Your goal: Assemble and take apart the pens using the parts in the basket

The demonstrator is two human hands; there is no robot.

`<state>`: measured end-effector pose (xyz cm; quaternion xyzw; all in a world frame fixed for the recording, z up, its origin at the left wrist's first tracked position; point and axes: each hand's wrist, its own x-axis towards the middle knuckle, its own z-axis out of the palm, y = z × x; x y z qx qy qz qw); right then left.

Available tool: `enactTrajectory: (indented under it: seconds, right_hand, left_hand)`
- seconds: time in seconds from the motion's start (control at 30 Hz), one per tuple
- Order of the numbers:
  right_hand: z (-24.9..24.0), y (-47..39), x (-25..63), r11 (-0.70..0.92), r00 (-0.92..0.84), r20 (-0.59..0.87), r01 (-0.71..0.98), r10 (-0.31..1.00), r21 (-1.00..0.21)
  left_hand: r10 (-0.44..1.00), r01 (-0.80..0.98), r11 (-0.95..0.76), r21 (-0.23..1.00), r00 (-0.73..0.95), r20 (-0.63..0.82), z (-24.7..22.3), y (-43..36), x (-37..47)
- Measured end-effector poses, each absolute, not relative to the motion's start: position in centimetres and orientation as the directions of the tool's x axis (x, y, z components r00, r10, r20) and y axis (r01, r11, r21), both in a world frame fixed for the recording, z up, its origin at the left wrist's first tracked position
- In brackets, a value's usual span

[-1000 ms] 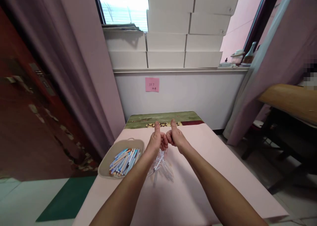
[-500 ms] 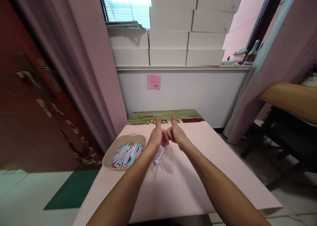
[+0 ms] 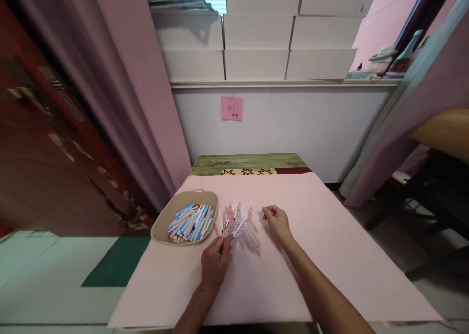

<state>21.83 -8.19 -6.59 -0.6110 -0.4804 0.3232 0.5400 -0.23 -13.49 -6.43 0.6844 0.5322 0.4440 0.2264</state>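
Observation:
A loose pile of clear pen barrels (image 3: 251,239) and thin white pen refills (image 3: 240,225) lies on the pink-covered table. My left hand (image 3: 214,263) is at the near left side of the pile, thumb and fingers pinched at the dark-tipped end of one white pen refill. To the right of the pile, my right hand (image 3: 277,221) hovers just over the table with fingers curled together. Whatever is between its fingertips, if anything, is too small to make out. A beige basket (image 3: 159,229) left of the pile holds many coloured pens (image 3: 192,221).
The pink table cover (image 3: 176,290) leaves a green patterned strip (image 3: 252,162) showing at the far edge. Behind it, a wall carries a pink note (image 3: 232,108) under stacked white boxes (image 3: 256,63). A wooden desk (image 3: 445,131) stands at the right.
My hands were together above the pile with thumbs up. They have parted and come down: the left to the pile's near left side, the right to its right. The view has tilted down.

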Motion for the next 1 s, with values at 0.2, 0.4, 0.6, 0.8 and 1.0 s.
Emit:
enactTrajectory:
  seconds: [0.2, 0.4, 0.6, 0.8, 1.0]
  right_hand:
    - [-7.5, -3.8, 21.4, 0.083, 0.334, 0.170, 0.260, 0.927, -0.962]
    - [-9.5, -2.7, 21.3, 0.087, 0.370, 0.199, 0.298, 0.907, -0.951]
    - [-9.2, -4.3, 21.1, 0.172, 0.176, 0.252, 0.375, 0.952, -0.911]
    - [-7.8, -4.4, 20.7, 0.541, -0.277, 0.476, 0.572, 0.835, -0.616]
    - [-8.2, -4.6, 20.7, 0.551, -0.368, 0.413, 0.621, 0.833, -0.558]
  left_hand:
    - [0.931, 0.549, -0.303, 0.779, -0.004, 0.365, -8.4, -13.4, -0.8]
    - [0.946, 0.569, -0.257, 0.781, -0.017, 0.324, -8.1, -13.4, -0.7]
    - [0.950, 0.551, -0.196, 0.811, -0.097, 0.296, -7.8, -13.2, -0.4]
    - [0.953, 0.555, -0.178, 0.813, -0.108, 0.283, -7.8, -13.1, -0.4]
    - [0.961, 0.549, -0.168, 0.819, -0.095, 0.260, -7.9, -12.9, -0.6]
